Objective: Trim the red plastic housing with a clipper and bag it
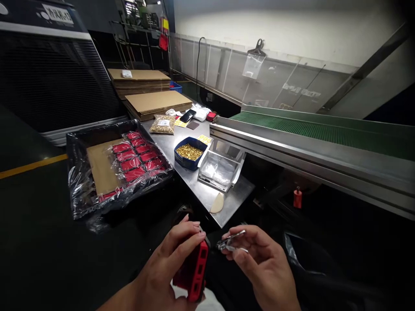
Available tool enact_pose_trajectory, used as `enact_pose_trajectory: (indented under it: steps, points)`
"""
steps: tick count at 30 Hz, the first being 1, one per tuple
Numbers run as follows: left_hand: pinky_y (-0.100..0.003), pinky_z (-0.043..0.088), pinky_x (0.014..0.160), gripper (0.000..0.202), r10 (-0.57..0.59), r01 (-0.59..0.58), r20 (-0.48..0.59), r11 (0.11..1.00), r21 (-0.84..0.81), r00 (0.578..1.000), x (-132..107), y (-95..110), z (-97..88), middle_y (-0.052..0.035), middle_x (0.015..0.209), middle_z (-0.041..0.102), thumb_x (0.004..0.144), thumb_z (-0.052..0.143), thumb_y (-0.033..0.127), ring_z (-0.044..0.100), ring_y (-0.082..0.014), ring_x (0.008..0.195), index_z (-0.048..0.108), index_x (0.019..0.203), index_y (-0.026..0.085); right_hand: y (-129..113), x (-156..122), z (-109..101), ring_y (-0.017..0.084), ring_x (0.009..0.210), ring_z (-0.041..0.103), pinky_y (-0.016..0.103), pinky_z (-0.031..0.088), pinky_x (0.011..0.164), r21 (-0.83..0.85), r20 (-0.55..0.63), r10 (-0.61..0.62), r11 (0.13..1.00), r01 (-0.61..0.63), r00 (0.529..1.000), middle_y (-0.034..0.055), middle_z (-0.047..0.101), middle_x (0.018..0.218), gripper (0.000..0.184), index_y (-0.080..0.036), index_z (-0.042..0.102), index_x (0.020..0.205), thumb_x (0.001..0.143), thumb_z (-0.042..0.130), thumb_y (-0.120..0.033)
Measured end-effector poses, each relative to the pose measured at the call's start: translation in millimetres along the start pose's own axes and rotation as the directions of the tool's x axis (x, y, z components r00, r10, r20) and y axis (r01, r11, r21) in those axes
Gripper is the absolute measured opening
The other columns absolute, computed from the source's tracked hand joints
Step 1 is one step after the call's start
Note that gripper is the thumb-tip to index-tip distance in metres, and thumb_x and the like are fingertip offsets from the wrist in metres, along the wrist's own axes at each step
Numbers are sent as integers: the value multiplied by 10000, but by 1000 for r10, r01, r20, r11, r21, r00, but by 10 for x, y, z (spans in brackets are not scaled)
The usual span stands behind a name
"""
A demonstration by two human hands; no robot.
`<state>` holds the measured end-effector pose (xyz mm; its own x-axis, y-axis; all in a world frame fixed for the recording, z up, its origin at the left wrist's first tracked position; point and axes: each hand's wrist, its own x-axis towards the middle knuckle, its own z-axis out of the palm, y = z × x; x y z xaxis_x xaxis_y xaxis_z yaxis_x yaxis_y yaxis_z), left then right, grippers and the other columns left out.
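Two hands are working below the tabletop (207,190) edge: I'm seeing my left hand (168,263) wrapping its grip around one red case (194,270), long axis tilting upright, while my right hand (262,268) is pinching one metal clip (231,242) just right of the case's top.
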<state>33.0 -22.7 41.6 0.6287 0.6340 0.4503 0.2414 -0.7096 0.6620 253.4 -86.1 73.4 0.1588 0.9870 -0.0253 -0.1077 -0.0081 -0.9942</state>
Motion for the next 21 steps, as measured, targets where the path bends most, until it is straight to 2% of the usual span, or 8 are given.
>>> enact_pose_trajectory:
  steps: [2,5,15,21]
  points:
    - [-532,348,1180,781,24,-24,3,1000,-13,1000,-14,8,-14,-148,1403,380,712,675,123,385,-353,1348,387,1437,149,-27,-54,31,235,859,701,338,611,800,-30,-15,-8,1000,7,1000,107,713,976,265,-218,660,1078,843,734,-315]
    - [-556,309,1196,824,51,-50,15,998,-40,999,-26,15,-27,-146,1405,374,686,674,102,406,-351,1327,367,1450,149,-30,-65,86,250,859,709,366,623,803,-45,-43,-21,999,19,999,112,720,975,238,-213,673,1044,836,739,-307]
    - [-544,301,1203,850,50,-48,17,997,-65,999,-6,44,-43,-139,1402,364,655,656,69,408,-341,1320,365,1450,145,-78,-27,104,233,845,716,319,626,777,-85,-17,-8,996,7,1000,90,732,952,185,-230,707,1003,844,734,-321]
    - [-520,276,1218,869,68,-62,72,995,-82,995,-17,35,-60,-133,1414,339,689,710,127,392,-338,1335,328,1469,155,-98,-52,99,227,793,723,303,627,739,-132,-11,-22,991,21,1000,89,736,915,155,-217,707,978,848,729,-298]
